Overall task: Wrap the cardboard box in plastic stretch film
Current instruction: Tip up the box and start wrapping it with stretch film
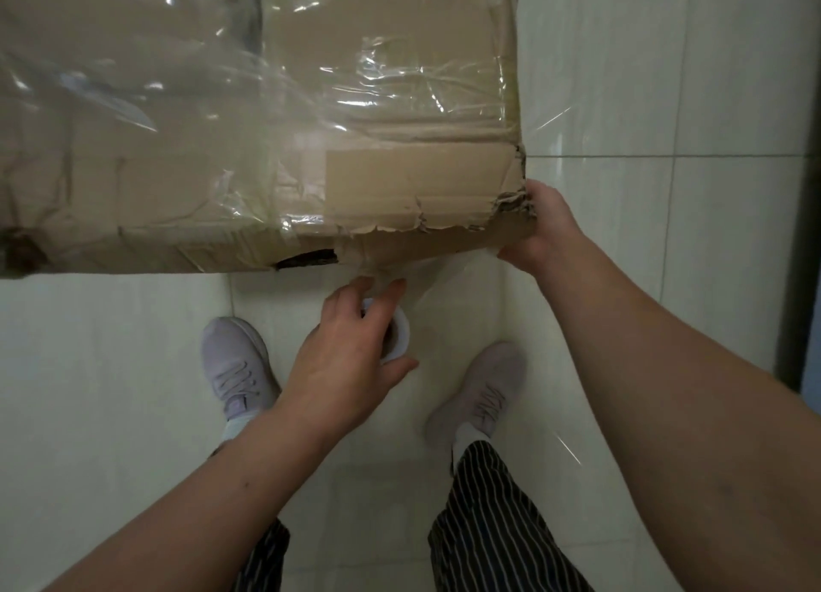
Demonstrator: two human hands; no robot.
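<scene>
Two grips: left hand round end-on film roll, right hand on corner of crosswise cardboard box.

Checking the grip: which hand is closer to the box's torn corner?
Right. The right hand holds the torn corner; the left hand grips the film roll below the box.

One head-worn wide-angle view looks steeply down at the tiled floor. The cardboard box fills the far left, close to the lens. The shoes lie near.
</scene>
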